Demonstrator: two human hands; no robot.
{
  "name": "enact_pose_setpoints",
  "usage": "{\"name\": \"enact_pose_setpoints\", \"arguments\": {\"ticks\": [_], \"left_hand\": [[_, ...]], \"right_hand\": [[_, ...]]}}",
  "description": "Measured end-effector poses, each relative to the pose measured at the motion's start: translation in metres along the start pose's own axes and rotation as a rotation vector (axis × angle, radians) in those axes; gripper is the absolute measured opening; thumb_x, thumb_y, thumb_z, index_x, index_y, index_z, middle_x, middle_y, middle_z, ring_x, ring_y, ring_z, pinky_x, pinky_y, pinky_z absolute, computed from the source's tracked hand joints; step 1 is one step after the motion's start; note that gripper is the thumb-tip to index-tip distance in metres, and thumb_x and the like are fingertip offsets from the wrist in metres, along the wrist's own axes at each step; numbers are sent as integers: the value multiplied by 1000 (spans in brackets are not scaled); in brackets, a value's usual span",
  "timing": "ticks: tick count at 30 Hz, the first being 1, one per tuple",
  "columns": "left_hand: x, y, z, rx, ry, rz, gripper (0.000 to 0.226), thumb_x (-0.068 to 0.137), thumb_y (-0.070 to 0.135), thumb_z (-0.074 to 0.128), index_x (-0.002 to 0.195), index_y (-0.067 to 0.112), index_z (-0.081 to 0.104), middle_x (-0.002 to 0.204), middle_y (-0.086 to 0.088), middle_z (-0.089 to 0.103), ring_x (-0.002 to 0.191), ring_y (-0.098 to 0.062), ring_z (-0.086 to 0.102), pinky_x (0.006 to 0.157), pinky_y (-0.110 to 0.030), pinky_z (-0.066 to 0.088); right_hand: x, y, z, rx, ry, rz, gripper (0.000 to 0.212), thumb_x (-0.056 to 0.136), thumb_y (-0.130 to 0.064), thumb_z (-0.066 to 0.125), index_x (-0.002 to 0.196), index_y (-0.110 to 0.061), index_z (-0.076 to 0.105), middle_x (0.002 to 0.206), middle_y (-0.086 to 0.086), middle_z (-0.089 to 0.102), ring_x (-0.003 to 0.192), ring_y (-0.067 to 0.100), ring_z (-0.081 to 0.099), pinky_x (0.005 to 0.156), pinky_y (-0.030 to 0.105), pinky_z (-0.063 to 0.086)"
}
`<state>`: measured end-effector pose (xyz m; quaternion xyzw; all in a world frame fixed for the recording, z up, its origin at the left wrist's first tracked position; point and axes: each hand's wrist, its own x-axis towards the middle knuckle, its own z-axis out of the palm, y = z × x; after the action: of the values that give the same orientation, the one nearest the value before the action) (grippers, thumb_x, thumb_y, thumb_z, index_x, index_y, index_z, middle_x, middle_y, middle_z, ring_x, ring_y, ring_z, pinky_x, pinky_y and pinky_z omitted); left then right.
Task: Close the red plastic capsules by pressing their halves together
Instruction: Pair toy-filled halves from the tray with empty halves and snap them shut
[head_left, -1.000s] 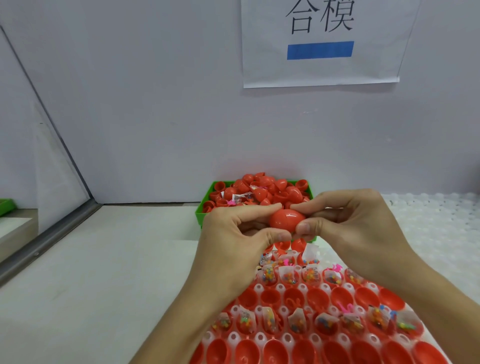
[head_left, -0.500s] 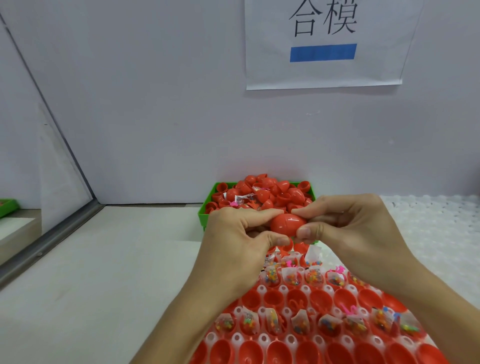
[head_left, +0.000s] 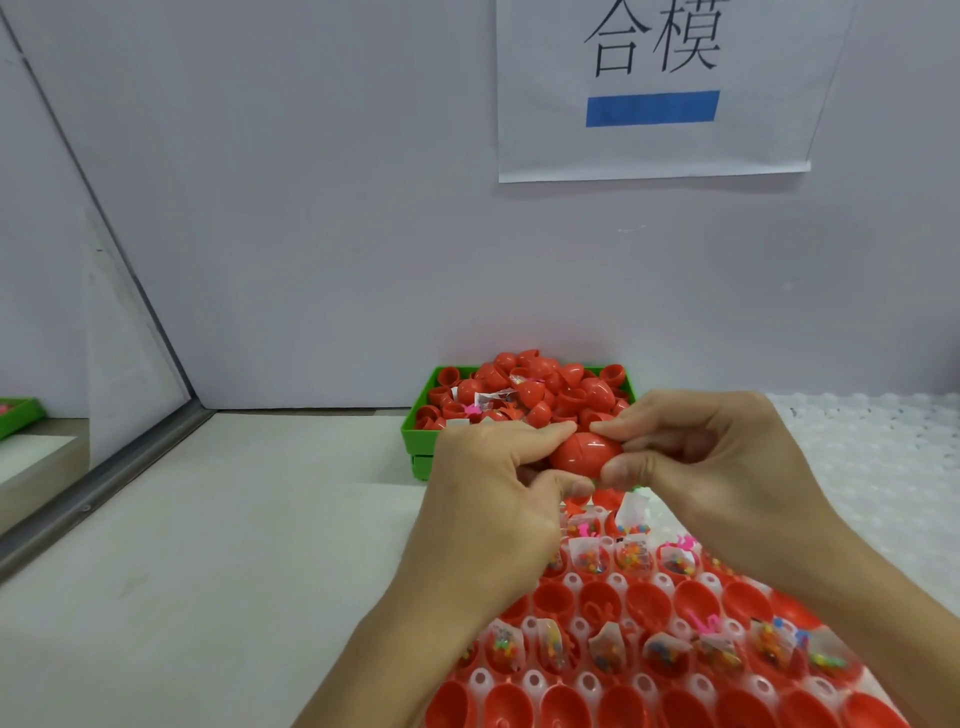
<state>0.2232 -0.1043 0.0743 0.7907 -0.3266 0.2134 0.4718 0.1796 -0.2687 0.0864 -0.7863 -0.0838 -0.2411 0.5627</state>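
Head view looks down on two bare hands meeting in front of the chest, with one red capsule (head_left: 586, 453) held between them. From the left, the left hand (head_left: 488, 499) curls round the capsule, its forefinger lying along the top and its thumb tucked beneath the near side. From the right, the right hand (head_left: 706, 467) pinches the other end, forefinger tip on top and thumb pressed against the near face. The two forefinger tips almost touch above the capsule. A seam line runs across the capsule's visible surface; whether the halves are fully seated cannot be told. Just beyond the hands, a green bin (head_left: 415, 441) sits heaped with loose red capsule halves and closed shells, with a few small packets among them. Beneath and nearer than the hands lies a white tray (head_left: 530, 680) whose pockets hold open red capsule halves (head_left: 644, 597), some bare and others carrying small clear bags of coloured beads (head_left: 634, 558). Far beyond the hands, a paper sign (head_left: 654, 88) with two black characters and a blue bar hangs on the wall. To the right of the right hand, a white dimpled sheet (head_left: 883, 467) covers the table.
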Motion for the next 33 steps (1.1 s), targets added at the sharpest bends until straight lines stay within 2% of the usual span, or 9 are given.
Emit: {"name": "enact_pose_setpoints", "arguments": {"ticks": [7,10,12,16,19,23,25,27,33], "left_hand": [[0,-1,0,107,-3,46,33,80,-1,75,111,12,76,92,5,77,89,-4,67,84,-12,52],[-1,4,1,-151,-115,-102,43,87,15,74,129,16,65,108,10,74,94,1,70,80,-12,54],[-2,7,3,-365,-172,-194,34,87,27,73,121,24,70,99,11,76,90,2,71,71,-10,54],[-2,6,13,-515,-133,-288,13,87,29,73,96,20,78,92,-10,76,94,-29,72,87,-44,58],[-2,1,16,-679,-120,-378,17,82,27,70,93,18,79,95,-17,76,96,-35,71,89,-46,58],[3,-2,13,-897,-46,-448,39,70,22,69,105,6,72,97,-8,77,92,-18,74,83,-27,59],[4,-1,11,-896,-14,-400,45,68,18,70,112,7,67,105,-6,77,99,-17,73,84,-25,58],[4,0,10,-827,-12,-333,47,69,16,71,115,10,65,111,1,75,104,-13,71,85,-22,57],[0,2,11,-582,-72,-218,37,83,-9,68,114,12,68,105,3,76,100,-7,71,85,-18,54]], "right_hand": [[0,2,4,-37,16,-28,38,68,15,78,77,-22,75,71,3,75,64,17,73,67,45,57],[2,0,1,-82,64,-85,34,69,14,78,75,-19,75,72,5,75,67,15,74,67,41,58],[2,-2,1,-164,85,-147,27,70,10,80,79,-15,76,75,4,73,69,16,73,66,40,59],[-2,-6,11,-404,68,-281,25,70,6,81,85,-15,79,76,-3,68,67,11,68,63,28,56],[-3,-8,15,-462,46,-285,30,69,3,84,88,-20,79,78,-10,67,68,8,66,64,22,55],[-2,-9,8,-180,-25,-96,34,77,0,79,97,-27,74,82,-6,70,74,11,72,72,24,59],[-1,-9,6,10,-45,60,18,81,-19,76,98,-24,70,84,-2,72,77,15,74,73,27,60],[-1,-5,8,201,-87,240,33,74,-42,70,98,-19,70,85,4,74,78,21,75,72,30,61],[-2,-11,16,654,-251,384,29,85,-28,62,86,-5,78,96,23,74,89,28,75,74,26,59]]}}
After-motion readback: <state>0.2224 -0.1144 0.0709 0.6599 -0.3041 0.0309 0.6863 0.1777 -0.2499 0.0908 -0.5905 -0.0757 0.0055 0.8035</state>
